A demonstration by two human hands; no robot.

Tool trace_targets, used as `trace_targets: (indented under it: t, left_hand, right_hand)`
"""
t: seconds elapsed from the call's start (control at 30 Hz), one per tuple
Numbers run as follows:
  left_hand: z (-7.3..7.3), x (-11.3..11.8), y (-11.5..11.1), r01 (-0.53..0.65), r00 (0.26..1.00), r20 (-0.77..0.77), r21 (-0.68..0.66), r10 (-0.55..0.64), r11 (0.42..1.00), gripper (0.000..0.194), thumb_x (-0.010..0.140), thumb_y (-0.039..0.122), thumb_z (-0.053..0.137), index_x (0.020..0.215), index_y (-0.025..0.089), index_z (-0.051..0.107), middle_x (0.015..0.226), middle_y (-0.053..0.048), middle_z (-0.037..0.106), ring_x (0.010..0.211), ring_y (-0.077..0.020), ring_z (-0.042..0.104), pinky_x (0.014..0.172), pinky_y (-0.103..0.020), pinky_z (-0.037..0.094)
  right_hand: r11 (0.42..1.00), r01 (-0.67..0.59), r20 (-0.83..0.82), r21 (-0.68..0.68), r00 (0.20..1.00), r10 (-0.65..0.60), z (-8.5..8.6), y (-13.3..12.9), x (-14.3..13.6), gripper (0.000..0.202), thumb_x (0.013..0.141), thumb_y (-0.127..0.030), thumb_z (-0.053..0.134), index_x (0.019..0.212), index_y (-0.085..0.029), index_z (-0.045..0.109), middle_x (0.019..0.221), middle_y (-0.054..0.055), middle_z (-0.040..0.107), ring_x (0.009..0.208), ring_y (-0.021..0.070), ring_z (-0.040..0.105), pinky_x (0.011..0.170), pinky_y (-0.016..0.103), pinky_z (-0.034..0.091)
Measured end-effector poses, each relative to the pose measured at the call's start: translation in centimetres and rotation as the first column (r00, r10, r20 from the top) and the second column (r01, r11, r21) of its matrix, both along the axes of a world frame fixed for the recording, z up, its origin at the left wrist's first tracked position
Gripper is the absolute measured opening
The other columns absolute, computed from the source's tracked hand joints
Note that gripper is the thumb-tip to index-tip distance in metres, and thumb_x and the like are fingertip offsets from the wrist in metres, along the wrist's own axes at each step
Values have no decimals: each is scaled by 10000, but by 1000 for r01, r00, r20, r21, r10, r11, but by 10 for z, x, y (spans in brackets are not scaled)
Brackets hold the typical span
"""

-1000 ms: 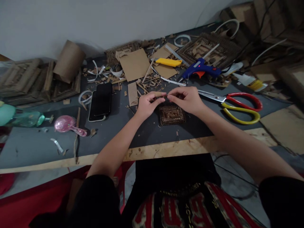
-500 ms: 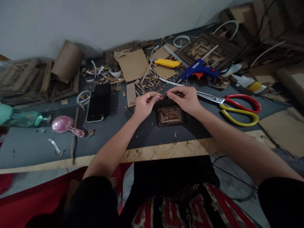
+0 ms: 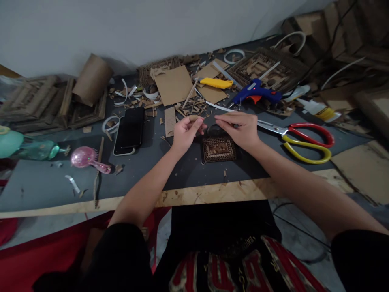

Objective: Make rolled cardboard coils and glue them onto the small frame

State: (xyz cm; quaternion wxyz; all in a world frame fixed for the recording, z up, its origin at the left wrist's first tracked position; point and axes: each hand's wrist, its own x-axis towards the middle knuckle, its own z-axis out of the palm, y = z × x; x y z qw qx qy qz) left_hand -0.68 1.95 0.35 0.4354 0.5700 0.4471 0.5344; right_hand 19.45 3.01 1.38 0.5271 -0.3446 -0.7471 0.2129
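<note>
My left hand point(image 3: 187, 133) hovers above the table with its fingers curled and the thumb against them. Whatever lies in that grip is too small to make out. Across a short gap, my right hand point(image 3: 241, 127) pinches thumb and forefinger together; what sits at those fingertips I cannot make out either. Just below and between both hands rests a small rectangular piece of brown corrugated cardboard strips point(image 3: 219, 149), flat on the dark tabletop, touched by neither hand.
Scissors point(image 3: 306, 140) lie right of my right hand. Behind are a blue glue gun point(image 3: 257, 92), a yellow utility knife point(image 3: 216, 83), cardboard sheets point(image 3: 173, 86) and scraps. Phones point(image 3: 130, 129), a pink hairbrush point(image 3: 88, 158) and a green bottle point(image 3: 36, 150) lie left.
My hands, which met at the fingertips around a small brown strip, have drawn apart. The fingers of my left hand have curled and turned. The cardboard piece stays put.
</note>
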Motion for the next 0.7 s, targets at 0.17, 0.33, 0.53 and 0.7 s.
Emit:
trace_targets:
  t: [0.17, 0.33, 0.53, 0.7]
  left_hand:
    - [4, 1, -3, 180, 983, -37, -48, -182, 982, 553, 769, 718, 691, 874, 178, 745, 762, -65, 770, 539, -94, 656, 440, -198, 421]
    - [8, 2, -6, 175, 984, -31, -12, -175, 985, 474, 780, 645, 733, 867, 179, 742, 795, -57, 771, 594, -92, 670, 477, -192, 456]
    - [5, 3, -5, 164, 983, -76, -27, -165, 986, 518, 756, 690, 720, 855, 182, 731, 771, -52, 768, 593, -108, 682, 523, -217, 528]
    - [0, 2, -4, 24, 998, -54, -16, -25, 1000, 507, 783, 657, 704, 939, 175, 725, 802, -60, 771, 584, -113, 689, 417, -186, 460]
  right_hand:
    - [970, -113, 48, 217, 993, 105, -3, 3, 2, 198, 913, -199, 670, 960, -328, 814, 906, 4, 771, 847, 154, 720, 777, 321, 555]
    - [974, -129, 95, 184, 989, 113, -6, 8, 3, 182, 934, -254, 648, 923, -334, 811, 897, -6, 758, 826, 145, 701, 771, 329, 550]
    - [972, -128, 100, 196, 989, 110, -4, 6, 2, 154, 919, -295, 664, 882, -321, 812, 877, -5, 761, 795, 148, 696, 757, 333, 553]
    - [993, -43, 34, 107, 999, 40, -3, 4, 0, 349, 830, -375, 757, 1167, -286, 755, 928, 27, 775, 766, 156, 684, 532, 255, 499]
